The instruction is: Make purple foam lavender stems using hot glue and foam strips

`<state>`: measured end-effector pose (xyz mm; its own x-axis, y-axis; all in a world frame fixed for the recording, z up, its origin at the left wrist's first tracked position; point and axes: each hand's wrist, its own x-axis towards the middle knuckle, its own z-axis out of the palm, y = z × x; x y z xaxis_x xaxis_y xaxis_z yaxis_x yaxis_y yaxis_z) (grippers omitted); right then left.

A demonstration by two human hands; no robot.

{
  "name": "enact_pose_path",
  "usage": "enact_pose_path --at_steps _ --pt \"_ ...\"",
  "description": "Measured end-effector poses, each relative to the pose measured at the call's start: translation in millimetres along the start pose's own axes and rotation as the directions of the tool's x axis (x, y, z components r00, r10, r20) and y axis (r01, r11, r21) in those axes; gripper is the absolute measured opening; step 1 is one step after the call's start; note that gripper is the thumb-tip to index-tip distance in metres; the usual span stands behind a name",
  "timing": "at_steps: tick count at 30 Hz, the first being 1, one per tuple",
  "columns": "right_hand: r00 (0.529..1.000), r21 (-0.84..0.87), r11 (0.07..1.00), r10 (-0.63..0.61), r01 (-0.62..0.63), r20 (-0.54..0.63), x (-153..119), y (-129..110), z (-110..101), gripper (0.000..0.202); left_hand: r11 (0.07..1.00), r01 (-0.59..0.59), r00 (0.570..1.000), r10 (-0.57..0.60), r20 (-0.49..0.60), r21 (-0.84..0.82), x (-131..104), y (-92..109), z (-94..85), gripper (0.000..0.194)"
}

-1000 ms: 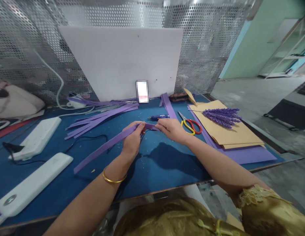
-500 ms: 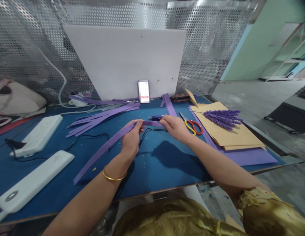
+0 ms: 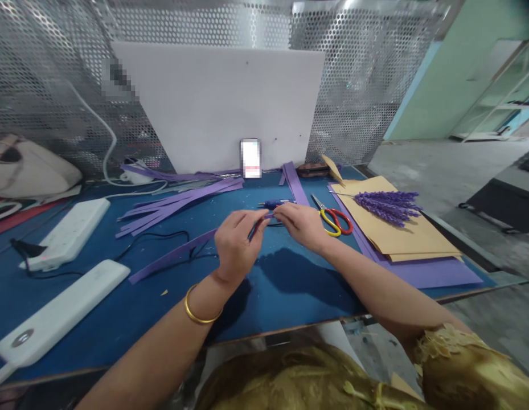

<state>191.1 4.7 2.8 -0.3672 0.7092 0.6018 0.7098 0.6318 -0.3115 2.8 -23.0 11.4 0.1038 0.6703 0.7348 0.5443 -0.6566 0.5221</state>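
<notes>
Well left of the fingers point(image 3: 247, 220) lie a white power strip point(image 3: 72, 232) and a long white bar point(image 3: 65, 313), with a pale handbag point(image 3: 36, 165) farther out; beyond the fingers, a lit phone point(image 3: 251, 158) stands upright before a white board point(image 3: 230, 97)

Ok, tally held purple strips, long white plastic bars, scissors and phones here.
Flat purple strip in the hands: 1
Long white plastic bars: 2
Red-and-yellow-handled metal scissors: 1
Upright phone with lit screen: 1
Total: 5

Scissors point(image 3: 335, 221) lie left of the paper sheets point(image 3: 401, 228), behind which sits, seemingly, a pouch point(image 3: 313, 169).
</notes>
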Motion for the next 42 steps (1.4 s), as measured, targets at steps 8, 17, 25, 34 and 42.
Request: enact_pose_path --at_steps 8,17,25,34,42 --pt "0.998 0.045 0.999 0.014 -0.017 0.059 -2.2 -8.4 -1.4 0.025 0.977 0.015 0.894 -0.110 0.435 0.215 6.9 -9.6 0.0 0.032" --pt "0.955 0.173 0.942 0.297 -0.288 -0.027 11.7 23.7 -20.6 0.027 0.964 0.239 0.849 -0.265 0.457 0.116 12.8 -16.0 -5.2 0.037" --pt "0.838 0.197 0.864 0.499 -0.463 -0.221 17.7 62.0 -48.9 0.028 0.944 0.326 0.827 -0.308 0.471 0.044 13.0 -17.0 -6.5 0.033" --pt "0.970 -0.379 0.910 -0.221 0.168 -0.101 8.5 9.8 -8.5 0.033 0.973 0.198 0.860 -0.232 0.455 0.122 9.2 -11.6 -2.2 0.032" --pt "0.998 -0.526 0.850 -0.043 0.018 -0.035 6.2 22.6 -13.8 0.061 0.977 0.206 0.819 -0.200 0.538 0.050 11.3 -13.6 -1.9 0.032"
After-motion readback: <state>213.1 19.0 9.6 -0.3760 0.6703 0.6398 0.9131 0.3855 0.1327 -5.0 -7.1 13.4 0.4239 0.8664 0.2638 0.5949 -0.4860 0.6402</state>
